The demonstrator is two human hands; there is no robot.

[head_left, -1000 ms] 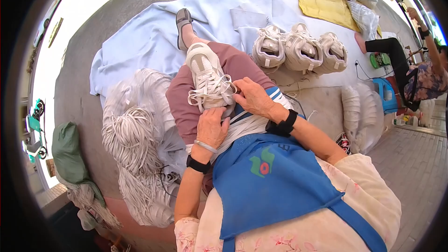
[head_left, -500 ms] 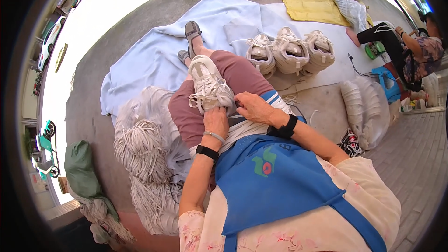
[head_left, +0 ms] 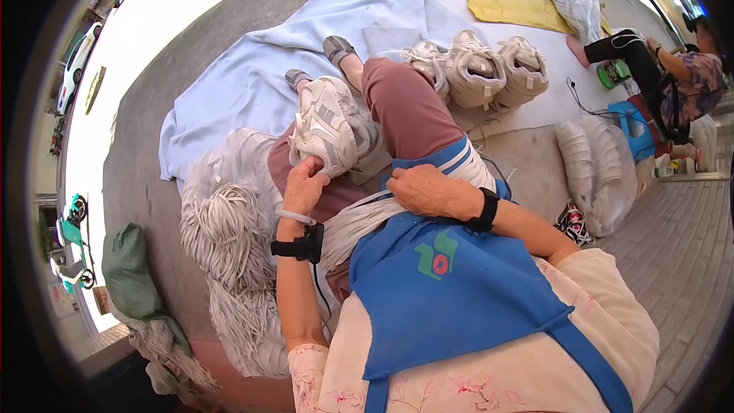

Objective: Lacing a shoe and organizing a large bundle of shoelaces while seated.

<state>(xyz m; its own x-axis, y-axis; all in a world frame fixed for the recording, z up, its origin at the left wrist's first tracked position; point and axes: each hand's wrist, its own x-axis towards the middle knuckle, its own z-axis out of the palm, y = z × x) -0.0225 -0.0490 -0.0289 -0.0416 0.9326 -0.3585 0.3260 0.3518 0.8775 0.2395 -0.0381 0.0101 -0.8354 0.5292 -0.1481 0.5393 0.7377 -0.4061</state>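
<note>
A cream and grey sneaker (head_left: pixel 324 128) rests tilted on my left thigh, its side panel facing up. My left hand (head_left: pixel 303 186) is closed on the heel end of this shoe, thumb and fingers pinching its edge. Across my lap lies a bundle of whitish shoelaces (head_left: pixel 353 231), over the blue apron (head_left: pixel 459 291). My right hand (head_left: pixel 427 190) is over the bundle's right part with fingers curled in. A pale lace runs to its fingertips, which are partly hidden. Beyond my right knee stand three similar sneakers (head_left: pixel 474 69) in a row.
Large hanks of whitish laces (head_left: pixel 229 222) lie left of my leg beside clear plastic. A light blue cloth (head_left: pixel 229 92) spreads ahead. Nested pale shapes in a plastic bag (head_left: pixel 592 176) lie to the right. Another person (head_left: pixel 677 76) sits at far right near a blue stool (head_left: pixel 633 130).
The sneaker has turned from laces-up onto its side and moved slightly left. My left hand has gone up and left with it; my right hand has shifted slightly down and right.
</note>
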